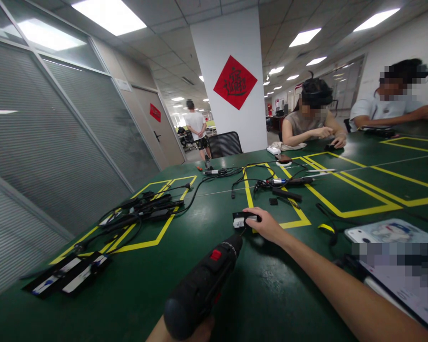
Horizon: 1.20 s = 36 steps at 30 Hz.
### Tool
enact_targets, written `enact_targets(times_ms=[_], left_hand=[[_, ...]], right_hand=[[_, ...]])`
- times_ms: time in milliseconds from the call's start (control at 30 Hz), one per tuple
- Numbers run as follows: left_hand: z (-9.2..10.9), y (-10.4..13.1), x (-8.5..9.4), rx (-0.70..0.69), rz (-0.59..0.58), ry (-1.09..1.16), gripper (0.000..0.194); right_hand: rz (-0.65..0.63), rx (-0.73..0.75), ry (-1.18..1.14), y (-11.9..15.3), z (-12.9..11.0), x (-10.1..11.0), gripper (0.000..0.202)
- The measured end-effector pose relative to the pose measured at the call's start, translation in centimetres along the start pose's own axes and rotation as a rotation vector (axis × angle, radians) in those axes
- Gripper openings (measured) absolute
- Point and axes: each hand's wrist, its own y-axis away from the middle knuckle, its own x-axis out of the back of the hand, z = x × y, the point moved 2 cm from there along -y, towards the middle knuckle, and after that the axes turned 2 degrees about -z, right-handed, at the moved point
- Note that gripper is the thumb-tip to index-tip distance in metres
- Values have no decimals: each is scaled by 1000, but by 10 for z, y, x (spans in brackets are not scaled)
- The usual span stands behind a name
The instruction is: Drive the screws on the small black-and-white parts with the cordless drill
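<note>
A black cordless drill (203,280) with a red switch on top reaches up from the bottom of the head view. My left hand (201,328) is wrapped round its handle, mostly hidden behind the drill body. The drill's thin bit points at a small black piece with a white, label-like face (238,221); whether the tip touches it I cannot tell. My right hand (266,223) grips that piece from the right, fingers over its top and thumb on its front, against the green table (128,294).
Black adapters and cables (146,209) lie in a heap on the left, near two flat black-and-white pieces (85,273). A pen-shaped tool (285,182) lies ahead. Phone-like devices (392,232) sit at right. Two people are seated at the far right side; another person stands behind.
</note>
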Motion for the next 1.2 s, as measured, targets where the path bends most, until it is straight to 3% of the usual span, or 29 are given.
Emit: enact_targets(times_ms=[133,300,467,600,733,867,1000,1100,1200], left_hand=[[0,3,-2,-11,54,2,33],[6,3,-10,-34,-78,61,39],[2,2,-6,-19,-45,57,35],[7,5,-10,-44,-84,39,37],[18,7,-19,15,-83,94,35],[11,3,-14,47,-69,114,33],[2,0,-8,-31,-45,136,35],[5,5,-12,-132,-30,-15,34],[8,7,-16,-145,-16,-32,36]], right_hand=[[-1,-7,-2,-1,2,-1,36],[0,-16,-8,-1,2,-1,36],[2,-22,-4,0,-1,-1,36],[-8,-35,-6,0,-2,0,36],[-14,-41,-6,0,-1,0,36],[4,-12,1,-1,1,-2,36],[11,-6,0,0,2,-2,36],[8,-17,0,0,0,-1,36],[1,-33,-1,0,-1,0,37]])
